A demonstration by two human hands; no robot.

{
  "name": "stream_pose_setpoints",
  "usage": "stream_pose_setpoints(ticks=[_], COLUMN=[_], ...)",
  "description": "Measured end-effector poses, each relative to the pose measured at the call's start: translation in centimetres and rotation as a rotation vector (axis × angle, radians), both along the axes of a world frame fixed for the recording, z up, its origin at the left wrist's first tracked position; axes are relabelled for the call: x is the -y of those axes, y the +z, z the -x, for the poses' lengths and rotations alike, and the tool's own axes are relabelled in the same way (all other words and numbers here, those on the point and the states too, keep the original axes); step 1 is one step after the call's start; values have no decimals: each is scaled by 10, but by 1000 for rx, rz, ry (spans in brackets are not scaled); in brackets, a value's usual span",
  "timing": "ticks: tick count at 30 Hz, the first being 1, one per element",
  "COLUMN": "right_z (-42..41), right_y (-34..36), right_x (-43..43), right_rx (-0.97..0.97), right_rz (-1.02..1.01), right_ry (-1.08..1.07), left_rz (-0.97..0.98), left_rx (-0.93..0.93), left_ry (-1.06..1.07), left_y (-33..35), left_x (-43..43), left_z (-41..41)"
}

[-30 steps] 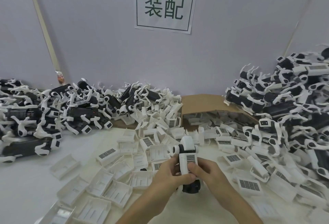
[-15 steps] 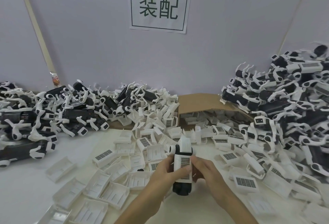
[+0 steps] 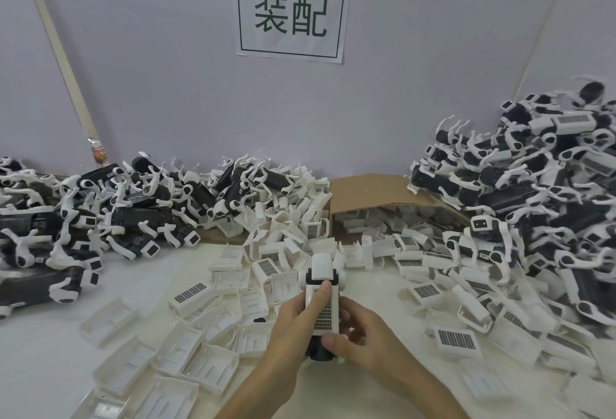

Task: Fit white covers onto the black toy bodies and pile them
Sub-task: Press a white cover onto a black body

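Observation:
Both hands hold one black toy body [image 3: 320, 350] upright over the table, low in the middle of the view. A white cover [image 3: 325, 305] with a dark grid patch lies along its top side. My left hand [image 3: 295, 322] grips the toy from the left, thumb lying on the cover. My right hand [image 3: 366, 340] grips it from the right, thumb across the cover's near end. Loose white covers [image 3: 186, 295] lie scattered around my hands.
A heap of black toy bodies with white limbs [image 3: 110, 215] fills the back left. A taller pile of toys [image 3: 533, 192] rises at the right. A tipped cardboard box [image 3: 366, 192] spills covers at the back centre. A paper sign [image 3: 290, 12] hangs on the wall.
The toy has turned so the cover faces me more squarely. My left thumb has slid up along the cover, and my right thumb has moved to its near end.

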State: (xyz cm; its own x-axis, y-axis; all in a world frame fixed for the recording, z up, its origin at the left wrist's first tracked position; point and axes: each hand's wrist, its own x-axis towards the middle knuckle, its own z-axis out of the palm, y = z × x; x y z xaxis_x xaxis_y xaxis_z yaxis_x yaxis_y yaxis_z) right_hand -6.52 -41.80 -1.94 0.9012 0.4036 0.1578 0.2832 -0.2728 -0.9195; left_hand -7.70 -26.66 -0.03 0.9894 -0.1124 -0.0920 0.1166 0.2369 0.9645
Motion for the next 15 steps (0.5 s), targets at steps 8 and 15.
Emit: stream_pose_setpoints(ticks=[8,15], right_z=[-3,-5], right_y=[-1,-3], right_x=[1,-1], right_rx=[-12,0], right_rz=[-46,-29], right_ry=[-20,-51], left_rz=[-47,-91], left_rx=[66,112], left_ry=[4,26], left_y=[-2,-7], left_x=[2,3], left_z=[0,-6])
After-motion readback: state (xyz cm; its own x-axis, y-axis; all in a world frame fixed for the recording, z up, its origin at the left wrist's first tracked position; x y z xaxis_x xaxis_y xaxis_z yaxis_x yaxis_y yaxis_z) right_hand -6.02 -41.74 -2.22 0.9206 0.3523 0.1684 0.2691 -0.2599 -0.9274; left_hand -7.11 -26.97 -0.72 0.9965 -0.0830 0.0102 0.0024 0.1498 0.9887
